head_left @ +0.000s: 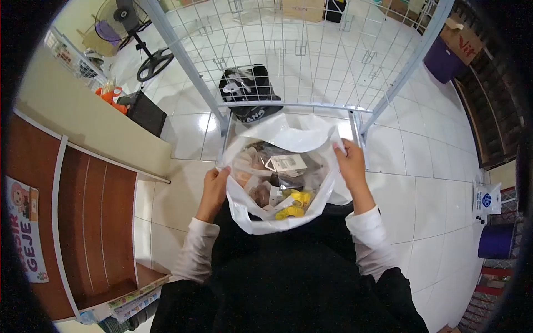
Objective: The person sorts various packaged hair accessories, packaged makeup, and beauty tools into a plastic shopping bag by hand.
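Note:
A white plastic bag is spread wide at its mouth in front of my body. My left hand pinches its left rim, and my right hand grips the rim on the opposite side. Inside lie several clear-wrapped packets. A white tag with print too small to read rests on the dark packet near the top. Yellow items sit toward the near right of the bag, and brownish packets fill its left part. The bottom of the bag is hidden.
A wire grid rack stands just beyond the bag. Behind its lower bar is a black plastic bag. A brown wooden shelf is at left, a standing fan at far left, and a purple bin at right.

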`<state>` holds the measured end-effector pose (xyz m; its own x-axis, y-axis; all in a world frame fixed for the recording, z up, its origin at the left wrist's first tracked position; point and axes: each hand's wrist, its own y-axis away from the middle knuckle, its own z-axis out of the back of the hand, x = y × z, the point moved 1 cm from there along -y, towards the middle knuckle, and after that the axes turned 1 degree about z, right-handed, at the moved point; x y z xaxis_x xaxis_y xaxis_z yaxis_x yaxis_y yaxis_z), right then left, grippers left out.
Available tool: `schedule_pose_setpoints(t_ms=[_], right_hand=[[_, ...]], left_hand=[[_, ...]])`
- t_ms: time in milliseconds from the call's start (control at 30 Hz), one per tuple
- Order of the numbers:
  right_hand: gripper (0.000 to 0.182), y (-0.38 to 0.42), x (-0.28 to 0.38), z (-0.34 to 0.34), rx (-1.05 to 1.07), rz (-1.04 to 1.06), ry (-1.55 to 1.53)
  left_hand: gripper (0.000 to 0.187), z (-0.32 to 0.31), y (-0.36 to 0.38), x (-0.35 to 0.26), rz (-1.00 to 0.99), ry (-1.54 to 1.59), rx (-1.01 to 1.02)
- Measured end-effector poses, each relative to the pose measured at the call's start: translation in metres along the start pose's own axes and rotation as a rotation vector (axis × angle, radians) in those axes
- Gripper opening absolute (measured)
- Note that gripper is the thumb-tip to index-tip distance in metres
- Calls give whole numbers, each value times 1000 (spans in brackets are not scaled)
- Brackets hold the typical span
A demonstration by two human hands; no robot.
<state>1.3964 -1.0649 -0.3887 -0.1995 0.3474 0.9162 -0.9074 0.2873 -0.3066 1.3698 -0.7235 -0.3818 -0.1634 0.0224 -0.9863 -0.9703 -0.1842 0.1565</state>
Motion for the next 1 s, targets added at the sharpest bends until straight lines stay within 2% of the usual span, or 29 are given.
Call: schedule_pose_setpoints(t_ms=[33,67,100,133,233,333,433,500,567,667,767,867,967,1000], right_hand=[[32,-11,5,8,-7,-114,301],[35,-27,-8,11,125,-244,316],[34,-30,-8,9,133,-157,359],[33,-38,2,4,124,-63,396],[32,-36,45,0,157,-195,382],[31,-53,23,-9,166,-203,184],[28,-63,-20,-28,222,-66,366],[27,-63,-19,-36,239,-77,403],[31,-68,-28,-42,246,-72,483],[42,-64,-2,-44,220,-186,560],[52,-43,50,-51,203,253,826],[42,-37,23,-73,231,806,1127],[26,-67,-3,-81,264,811,1175],[21,-80,5,-81,276,709,1088]], left_hand=[[28,9,-15,14,12,-68,21],[28,23,-30,27,25,-134,37],[27,32,-34,11,174,-131,156],[27,26,-35,-6,120,-158,143],[26,5,-4,-31,55,-169,79],[24,6,-17,-15,155,-32,48],[25,2,-29,10,149,-197,14],[26,11,-47,56,114,-228,13],[30,6,-48,53,126,-154,-8],[30,6,-51,47,137,-185,14],[33,4,-47,38,172,-278,23],[37,11,-63,73,75,-345,17],[41,11,-67,81,104,-432,13],[42,11,-70,80,88,-468,27]])
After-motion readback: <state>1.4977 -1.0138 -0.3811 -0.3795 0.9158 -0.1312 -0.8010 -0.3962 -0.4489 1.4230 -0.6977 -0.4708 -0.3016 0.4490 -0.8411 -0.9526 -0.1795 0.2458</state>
